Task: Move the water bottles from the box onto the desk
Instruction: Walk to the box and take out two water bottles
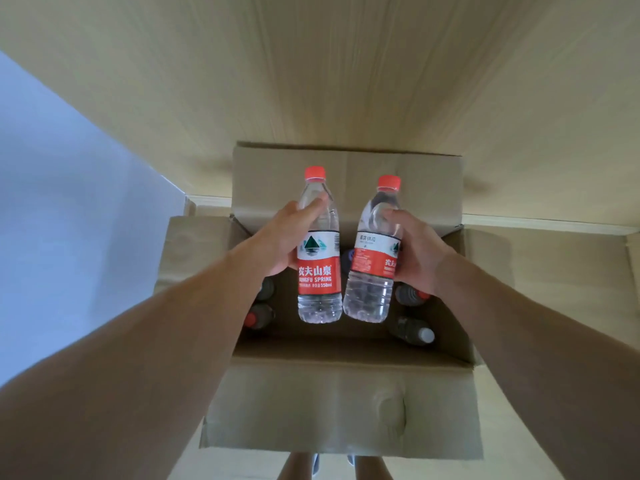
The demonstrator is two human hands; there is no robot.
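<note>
The left hand (280,237) gripped one clear red-capped plastic water bottle (318,251); the right hand (415,251) gripped a second, at 3 o'clock beside it (374,258); both hung above the open brown cardboard box (346,393); further bottles (412,329) stood inside.

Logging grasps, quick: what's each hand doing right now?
Left hand: fingers gripping the left water bottle.
Right hand: fingers gripping the right water bottle.

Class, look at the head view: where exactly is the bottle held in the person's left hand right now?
The left bottle is near the centre, gripped by the left hand, held upright above the open cardboard box, just left of the right hand's bottle.
</note>
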